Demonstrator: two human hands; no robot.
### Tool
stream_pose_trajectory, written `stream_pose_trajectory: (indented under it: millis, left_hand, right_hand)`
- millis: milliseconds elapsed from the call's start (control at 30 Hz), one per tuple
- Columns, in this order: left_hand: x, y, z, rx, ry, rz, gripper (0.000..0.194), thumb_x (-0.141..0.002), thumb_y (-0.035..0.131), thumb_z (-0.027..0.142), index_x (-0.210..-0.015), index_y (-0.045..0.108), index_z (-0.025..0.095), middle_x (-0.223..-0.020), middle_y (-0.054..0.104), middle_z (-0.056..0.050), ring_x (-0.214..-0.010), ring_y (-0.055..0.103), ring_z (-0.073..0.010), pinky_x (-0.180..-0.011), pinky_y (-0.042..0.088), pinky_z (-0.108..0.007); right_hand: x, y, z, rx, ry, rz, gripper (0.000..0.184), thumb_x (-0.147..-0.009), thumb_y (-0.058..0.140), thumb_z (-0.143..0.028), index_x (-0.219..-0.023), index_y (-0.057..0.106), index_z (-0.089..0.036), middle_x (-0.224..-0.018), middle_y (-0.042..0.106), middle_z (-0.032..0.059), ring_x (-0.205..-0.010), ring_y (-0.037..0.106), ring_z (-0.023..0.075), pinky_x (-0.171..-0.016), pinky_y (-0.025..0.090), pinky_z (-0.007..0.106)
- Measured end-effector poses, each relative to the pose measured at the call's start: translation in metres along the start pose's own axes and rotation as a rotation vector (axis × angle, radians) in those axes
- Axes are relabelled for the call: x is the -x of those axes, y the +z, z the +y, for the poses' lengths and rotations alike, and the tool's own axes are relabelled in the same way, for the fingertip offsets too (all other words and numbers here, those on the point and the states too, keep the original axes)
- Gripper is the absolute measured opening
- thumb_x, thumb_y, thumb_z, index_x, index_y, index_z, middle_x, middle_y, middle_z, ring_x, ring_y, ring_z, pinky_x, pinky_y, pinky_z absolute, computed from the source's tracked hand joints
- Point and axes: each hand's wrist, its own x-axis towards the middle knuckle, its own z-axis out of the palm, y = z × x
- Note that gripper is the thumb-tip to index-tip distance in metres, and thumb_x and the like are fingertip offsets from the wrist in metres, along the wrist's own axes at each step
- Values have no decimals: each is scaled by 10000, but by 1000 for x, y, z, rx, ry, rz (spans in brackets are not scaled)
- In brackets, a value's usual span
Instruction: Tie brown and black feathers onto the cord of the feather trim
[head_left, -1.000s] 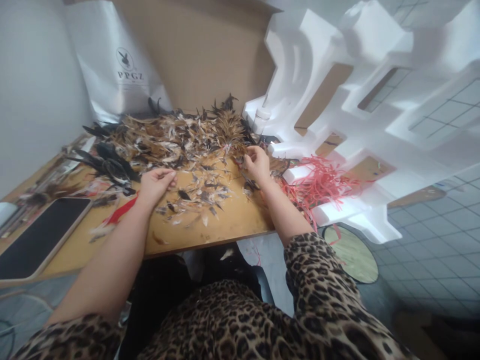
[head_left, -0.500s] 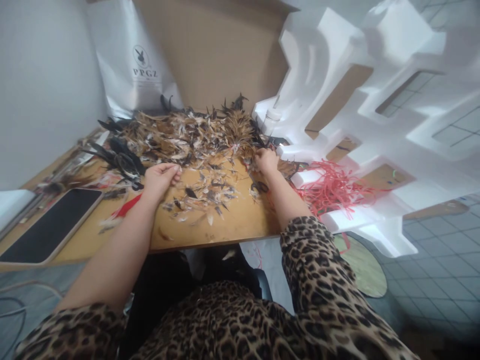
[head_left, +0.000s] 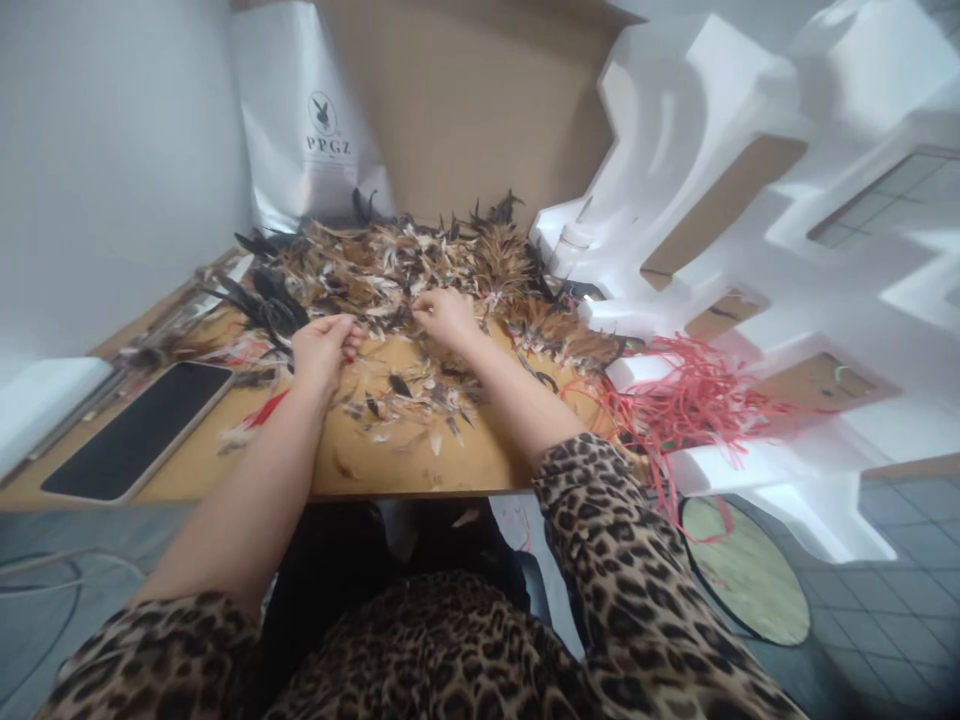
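A heap of brown, black and white feathers [head_left: 352, 260] lies along the back of the wooden table [head_left: 405, 465]. My left hand [head_left: 321, 350] is closed in a pinch at the heap's front left edge, beside some long black feathers [head_left: 274, 305]. Whatever its fingertips hold is too small to make out. My right hand [head_left: 448, 318] reaches into the front middle of the heap, thumb and fingers pinched together; what lies between them cannot be made out. Loose small feathers [head_left: 420, 390] are scattered on the tabletop below both hands.
A phone [head_left: 142, 430] lies at the left. Behind the heap stand a silver bag [head_left: 315, 120] and a cardboard panel [head_left: 480, 110]. White foam packing [head_left: 720, 220] rises at the right, with red strings [head_left: 690, 395] and a small white bottle [head_left: 574, 245] by it.
My right hand has moved left, from the right end of the feathers to their middle, closer to my left hand. The left hand stays pinched near the same place. The view has shifted slightly.
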Motion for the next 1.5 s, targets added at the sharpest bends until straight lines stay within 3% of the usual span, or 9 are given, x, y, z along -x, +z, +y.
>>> stream_pose_trajectory:
  millis: [133, 300, 500, 600, 700, 900, 1100, 1233, 1500]
  left_hand:
    - [0, 1, -1, -31, 13, 1, 168, -641, 678, 243, -747, 664, 114, -594, 637, -10, -415, 504, -54, -374, 354, -154]
    - [-2, 0, -4, -76, 20, -20, 192, -643, 686, 278, -741, 667, 114, -595, 642, -14, -402, 492, -55, -365, 345, -162]
    - [0, 1, -3, -98, 22, -31, 210, -639, 684, 284, -750, 668, 106, -587, 637, -16, -403, 486, -54, -376, 348, -165]
    - [0, 2, -3, -95, 22, -46, 211, -638, 688, 284, -746, 669, 103, -589, 633, -16, -405, 485, -54, -374, 338, -165]
    - [1, 2, -4, -79, 15, -95, 212, -634, 699, 276, -752, 678, 101, -611, 640, -23, -434, 504, -57, -381, 337, -162]
    - [5, 1, -1, -32, -54, -147, 261, -599, 736, 238, -815, 688, 99, -669, 664, -37, -480, 539, -59, -426, 370, -159]
    - [7, 1, 2, -2, -69, -177, 256, -615, 752, 248, -807, 687, 92, -670, 668, -37, -468, 542, -51, -419, 378, -147]
    - [6, -1, 2, 30, -176, -225, 264, -666, 737, 308, -783, 679, 78, -669, 674, -59, -475, 562, -54, -422, 401, -138]
    - [4, -3, 1, 101, -312, -275, 189, -689, 731, 248, -753, 669, 81, -679, 681, -61, -462, 569, -48, -400, 402, -120]
  right_hand:
    - [-17, 29, -19, 23, -3, -80, 265, -804, 496, -292, -1012, 658, -266, -1073, 668, 41, -1063, 539, 267, -926, 379, 470]
    - [-35, 54, -33, 70, -21, -28, 367, -801, 508, -336, -1140, 602, -235, -1201, 606, 89, -1123, 515, 295, -941, 387, 500]
    - [-38, 60, -37, 98, -30, -110, 233, -811, 480, -241, -879, 692, -171, -1002, 687, 126, -986, 597, 274, -930, 377, 499]
    - [-33, 52, -28, -113, 29, -120, 215, -790, 539, -309, -752, 695, -167, -782, 688, 70, -807, 609, 210, -827, 423, 379]
    - [-27, 44, -18, -516, 90, -146, 248, -774, 569, -323, -661, 677, -130, -596, 590, 0, -609, 521, 105, -645, 393, 234]
    - [-17, 44, -9, -1177, 255, -225, 185, -715, 644, -279, -765, 694, -107, -495, 510, -60, -474, 377, 42, -504, 284, 182]
    - [-16, 51, -15, -1353, 259, -211, 180, -634, 732, -270, -693, 649, -122, -506, 539, -61, -490, 428, 38, -518, 311, 175]
    - [-18, 54, -18, -1435, 233, -195, 182, -640, 726, -276, -716, 649, -129, -510, 540, -64, -471, 419, 30, -517, 328, 170]
    - [-14, 50, -25, -1314, 89, -176, 163, -645, 715, -246, -745, 670, -125, -633, 632, -40, -594, 512, 47, -636, 409, 174]
